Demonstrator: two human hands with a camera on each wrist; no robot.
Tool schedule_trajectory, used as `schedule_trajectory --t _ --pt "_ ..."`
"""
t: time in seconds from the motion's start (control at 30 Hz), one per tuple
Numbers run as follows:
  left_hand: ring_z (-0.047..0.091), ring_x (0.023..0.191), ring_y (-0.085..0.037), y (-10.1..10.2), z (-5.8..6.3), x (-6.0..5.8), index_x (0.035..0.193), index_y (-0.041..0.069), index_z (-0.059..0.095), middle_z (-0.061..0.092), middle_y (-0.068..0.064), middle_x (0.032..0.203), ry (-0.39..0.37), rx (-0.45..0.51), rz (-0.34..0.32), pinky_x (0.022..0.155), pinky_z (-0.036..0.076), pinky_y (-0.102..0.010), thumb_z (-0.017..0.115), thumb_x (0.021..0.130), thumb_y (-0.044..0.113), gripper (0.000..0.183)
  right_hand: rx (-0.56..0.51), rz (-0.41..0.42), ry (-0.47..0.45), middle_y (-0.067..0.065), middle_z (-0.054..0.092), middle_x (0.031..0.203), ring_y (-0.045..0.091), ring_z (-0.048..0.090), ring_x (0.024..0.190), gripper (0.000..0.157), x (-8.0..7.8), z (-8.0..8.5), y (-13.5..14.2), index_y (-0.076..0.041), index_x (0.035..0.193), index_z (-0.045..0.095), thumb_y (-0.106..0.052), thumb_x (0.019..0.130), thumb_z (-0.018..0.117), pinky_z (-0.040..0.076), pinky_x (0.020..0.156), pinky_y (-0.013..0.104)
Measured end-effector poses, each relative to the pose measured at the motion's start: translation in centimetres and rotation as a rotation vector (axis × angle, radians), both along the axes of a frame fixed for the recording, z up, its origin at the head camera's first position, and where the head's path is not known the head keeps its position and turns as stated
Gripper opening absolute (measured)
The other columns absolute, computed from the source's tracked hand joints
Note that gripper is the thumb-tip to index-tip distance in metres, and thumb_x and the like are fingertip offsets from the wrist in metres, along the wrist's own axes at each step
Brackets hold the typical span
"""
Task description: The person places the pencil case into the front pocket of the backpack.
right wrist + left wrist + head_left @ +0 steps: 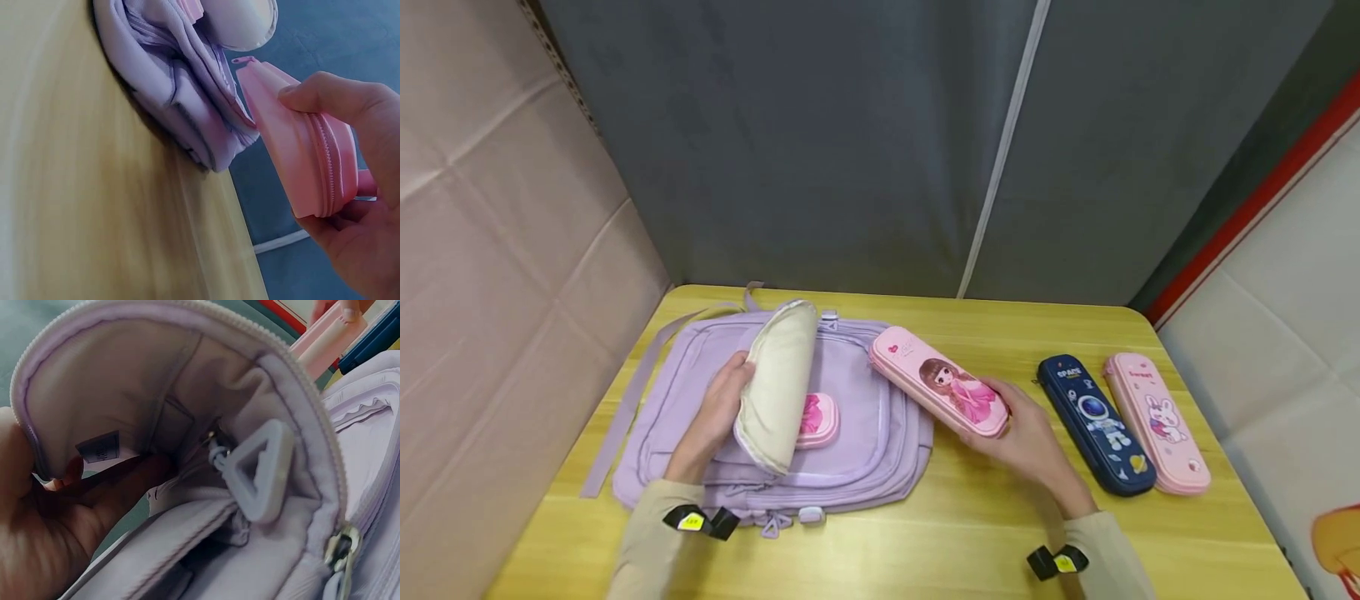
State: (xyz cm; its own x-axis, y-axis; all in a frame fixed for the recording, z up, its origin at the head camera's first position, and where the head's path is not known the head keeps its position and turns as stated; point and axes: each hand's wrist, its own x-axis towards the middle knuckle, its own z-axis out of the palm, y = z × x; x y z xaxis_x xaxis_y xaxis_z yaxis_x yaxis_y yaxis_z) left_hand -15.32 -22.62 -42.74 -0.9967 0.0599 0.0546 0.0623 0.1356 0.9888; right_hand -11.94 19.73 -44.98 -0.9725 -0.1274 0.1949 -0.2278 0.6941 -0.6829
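Note:
A lilac backpack (pixel 857 392) lies on the table. My left hand (pixel 722 400) grips its raised front-pocket flap (pixel 778 392), which shows a cream surface in the head view. In the left wrist view, the thumb lies against the flap's lilac lining (pixel 125 369), near a triangular zipper pull (pixel 262 472). One end of a pink pencil case (pixel 820 421) shows beside the flap; the flap hides the rest. My right hand (pixel 1030 433) holds another pink pencil case (pixel 940 379), printed with a doll in a pink dress, by its near end. This case is tilted, its far end overlapping the backpack's right edge.
On the right of the table (pixel 970 533) lie a dark blue astronaut pencil case (pixel 1093 425) and a pink rabbit pencil case (pixel 1157 425), side by side. A backpack strap (pixel 640 392) trails down the left side. A grey curtain (pixel 820 150) hangs behind the table.

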Motion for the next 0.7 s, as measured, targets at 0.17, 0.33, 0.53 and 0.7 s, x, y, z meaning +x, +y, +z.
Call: schedule_trajectory --t 0.17,0.33,0.53,0.7 --pt "0.058 0.088 -0.006 0.3 0.0 -0.1 0.128 -0.009 0.05 0.061 0.008 0.095 -0.004 -0.045 -0.019 0.083 0.048 -0.02 0.031 0.109 0.02 0.04 -0.027 0.064 -0.01 0.014 0.064 0.133 0.033 0.061 0.121 0.083 -1.1 0.2 -0.7 -0.007 0.139 0.055 -0.038 0.072 0.091 0.05 0.103 0.055" --pt "0.058 0.091 -0.007 0.4 0.0 0.0 0.131 -0.008 0.049 0.06 0.007 0.098 -0.011 -0.05 -0.035 0.085 0.048 -0.019 0.03 0.109 0.021 0.041 -0.036 0.112 -0.034 0.011 0.063 0.136 0.031 0.06 0.124 0.083 -1.9 0.2 -1.3 -0.01 0.141 0.055 -0.039 0.072 0.091 0.049 0.104 0.055" --pt "0.058 0.091 -0.006 0.5 -0.1 0.0 0.131 -0.009 0.05 0.061 0.008 0.098 -0.011 -0.05 -0.029 0.086 0.047 -0.018 0.032 0.109 0.022 0.042 -0.05 0.159 -0.078 0.01 0.062 0.137 0.031 0.059 0.125 0.084 -2.8 0.4 -1.7 -0.013 0.142 0.055 -0.043 0.072 0.09 0.048 0.106 0.056" --pt "0.059 0.082 -0.007 0.6 -0.1 0.1 0.127 -0.01 0.05 0.061 0.006 0.091 0.005 -0.044 -0.038 0.079 0.049 -0.02 0.031 0.109 0.02 0.04 -0.076 0.199 -0.139 0.01 0.06 0.141 0.032 0.057 0.129 0.085 -3.7 0.6 -2.0 -0.013 0.144 0.053 -0.043 0.073 0.089 0.046 0.109 0.055"
